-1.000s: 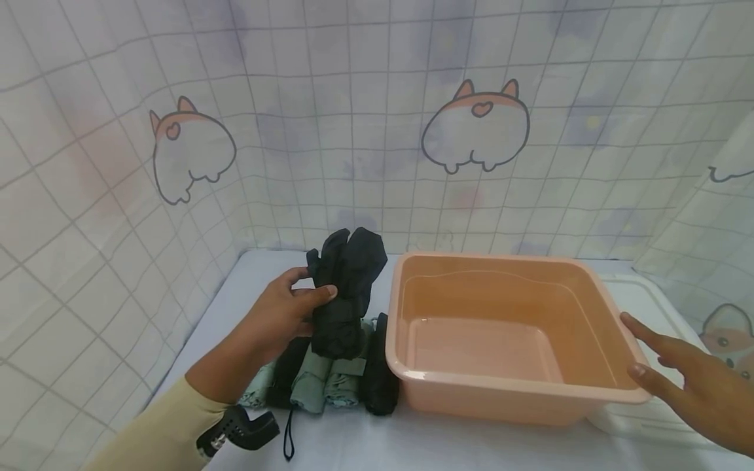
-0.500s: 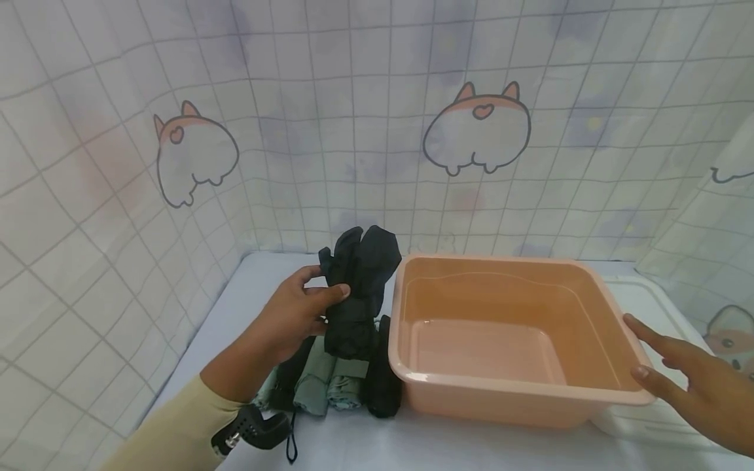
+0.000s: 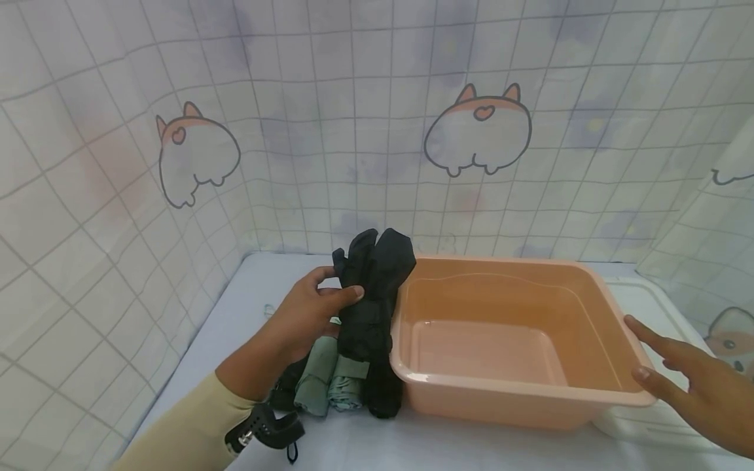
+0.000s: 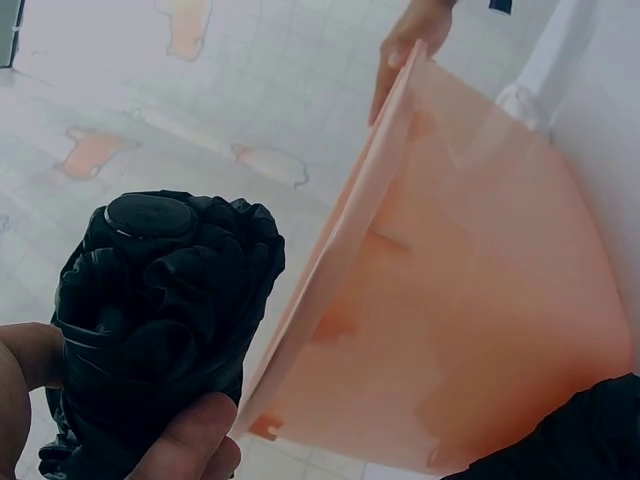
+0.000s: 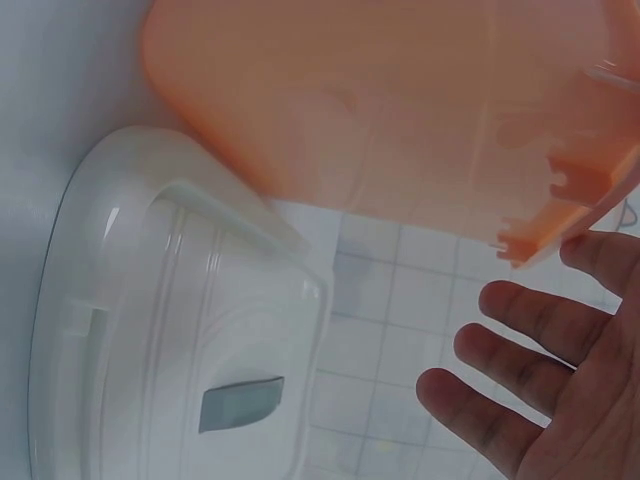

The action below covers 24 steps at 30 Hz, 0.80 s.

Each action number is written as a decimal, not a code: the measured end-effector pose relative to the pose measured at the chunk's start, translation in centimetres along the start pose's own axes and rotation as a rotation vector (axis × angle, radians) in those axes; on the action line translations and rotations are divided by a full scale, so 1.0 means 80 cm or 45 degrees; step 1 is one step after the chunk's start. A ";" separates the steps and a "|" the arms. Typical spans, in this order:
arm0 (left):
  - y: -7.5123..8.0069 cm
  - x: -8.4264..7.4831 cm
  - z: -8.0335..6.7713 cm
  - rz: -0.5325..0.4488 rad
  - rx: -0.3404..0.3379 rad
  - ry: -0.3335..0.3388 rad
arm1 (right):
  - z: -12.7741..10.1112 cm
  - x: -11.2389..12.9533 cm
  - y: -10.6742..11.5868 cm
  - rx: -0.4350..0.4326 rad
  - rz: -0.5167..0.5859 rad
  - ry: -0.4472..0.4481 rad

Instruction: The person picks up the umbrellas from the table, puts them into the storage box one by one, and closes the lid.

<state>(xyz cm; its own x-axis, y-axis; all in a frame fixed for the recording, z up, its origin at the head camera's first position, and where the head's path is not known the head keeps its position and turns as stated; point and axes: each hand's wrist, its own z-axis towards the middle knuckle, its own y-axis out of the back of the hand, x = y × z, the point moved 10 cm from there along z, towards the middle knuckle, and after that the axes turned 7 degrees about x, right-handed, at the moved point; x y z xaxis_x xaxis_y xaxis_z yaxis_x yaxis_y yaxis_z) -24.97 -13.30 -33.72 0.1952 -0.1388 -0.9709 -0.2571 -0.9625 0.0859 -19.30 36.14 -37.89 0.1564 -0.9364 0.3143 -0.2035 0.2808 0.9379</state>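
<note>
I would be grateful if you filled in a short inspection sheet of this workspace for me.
Surface: white cloth, some folds showing.
Job's things: black bundle held up near the tub; green rolls and black rolls lie left of the tub.
Clutter: white plastic item right of the tub.
Hands: left hand holds the black bundle; right hand touches the tub's right rim.
Cables: nothing seen.
Surroundings: backdrop printed with a grid and animal drawings.
</note>
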 end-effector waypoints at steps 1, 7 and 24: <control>-0.001 0.000 0.000 0.002 0.000 0.001 | 0.000 0.000 0.000 -0.001 0.000 -0.002; -0.006 -0.001 0.003 -0.003 0.007 -0.003 | 0.001 -0.001 0.000 -0.015 0.002 -0.005; -0.024 -0.001 0.013 -0.066 0.028 -0.014 | -0.002 0.006 0.003 -0.028 0.014 0.033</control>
<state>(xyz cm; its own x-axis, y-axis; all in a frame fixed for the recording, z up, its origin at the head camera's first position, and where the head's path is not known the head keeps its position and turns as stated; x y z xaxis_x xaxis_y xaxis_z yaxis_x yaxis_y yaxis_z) -25.50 -11.21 -34.04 0.1982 -0.0863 -0.9764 -0.2679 -0.9630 0.0307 -19.09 35.77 -37.50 0.1797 -0.9274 0.3282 -0.1840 0.2960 0.9373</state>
